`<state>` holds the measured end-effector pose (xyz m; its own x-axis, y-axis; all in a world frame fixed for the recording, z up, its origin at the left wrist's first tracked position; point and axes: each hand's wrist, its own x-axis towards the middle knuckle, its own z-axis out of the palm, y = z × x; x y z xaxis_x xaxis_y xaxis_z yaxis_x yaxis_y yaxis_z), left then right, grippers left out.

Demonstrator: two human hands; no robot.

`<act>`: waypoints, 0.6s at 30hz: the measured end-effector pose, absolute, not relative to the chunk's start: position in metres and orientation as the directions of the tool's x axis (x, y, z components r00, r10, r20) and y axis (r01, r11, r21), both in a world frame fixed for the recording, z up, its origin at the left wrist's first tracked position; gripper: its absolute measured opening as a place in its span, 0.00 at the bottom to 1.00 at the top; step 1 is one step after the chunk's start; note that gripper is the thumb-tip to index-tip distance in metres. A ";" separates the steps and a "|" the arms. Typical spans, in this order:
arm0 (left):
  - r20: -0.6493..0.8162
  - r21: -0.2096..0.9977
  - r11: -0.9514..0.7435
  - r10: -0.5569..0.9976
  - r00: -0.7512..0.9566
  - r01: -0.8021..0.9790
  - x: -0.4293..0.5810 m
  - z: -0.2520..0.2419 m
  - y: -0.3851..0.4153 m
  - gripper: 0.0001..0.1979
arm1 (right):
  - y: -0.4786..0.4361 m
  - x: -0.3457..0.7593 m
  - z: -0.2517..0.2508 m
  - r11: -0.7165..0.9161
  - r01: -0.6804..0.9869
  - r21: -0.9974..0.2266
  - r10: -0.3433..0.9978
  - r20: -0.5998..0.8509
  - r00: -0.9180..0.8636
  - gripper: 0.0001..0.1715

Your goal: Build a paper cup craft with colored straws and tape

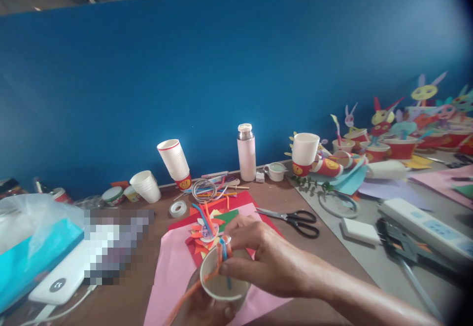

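Note:
My left hand (199,311) is wrapped round a white paper cup (236,290) from below, its open mouth tilted up towards me. At the cup's far rim, my right hand (264,257) pinches orange and blue strips that look like pipe cleaners (223,249), with what seems to be clear tape on them. The blue one reaches down inside the cup; an orange one (188,296) trails across the rim to the lower left. Just beyond the cup lies a paper face (209,231) with orange petal-like pieces and blue and orange stems. Pink paper (166,271) lies underneath.
Black-handled scissors (295,217) lie right of my right hand. A tape roll (178,209), stacked cups (173,161) and a pink bottle (246,156) stand behind. A power bank (70,271) is at left, a power strip (428,222) and finished-looking cup figures (402,146) at right.

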<state>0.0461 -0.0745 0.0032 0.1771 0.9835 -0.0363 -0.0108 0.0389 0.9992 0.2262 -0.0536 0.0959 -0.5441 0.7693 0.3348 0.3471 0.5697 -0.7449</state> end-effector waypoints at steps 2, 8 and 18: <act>-0.026 0.997 0.043 0.975 0.222 -0.071 0.048 0.002 -0.074 0.31 | -0.055 0.226 0.096 0.569 0.363 -0.738 0.773 0.328 -0.544 0.10; 0.031 0.988 0.010 0.967 0.254 -0.156 0.048 0.001 -0.074 0.30 | -0.055 0.227 0.099 0.563 0.347 -0.750 0.777 0.336 -0.532 0.10; 0.026 0.992 -0.001 0.979 0.202 -0.126 0.041 -0.002 -0.060 0.27 | -0.049 0.233 0.088 0.651 0.293 -0.701 0.658 0.328 -0.678 0.39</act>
<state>0.0405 -0.0605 -0.0016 0.2015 0.9791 0.0264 -0.1256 -0.0009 0.9921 0.2333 -0.0494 0.0881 -0.6778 0.6582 0.3276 0.2930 0.6505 -0.7007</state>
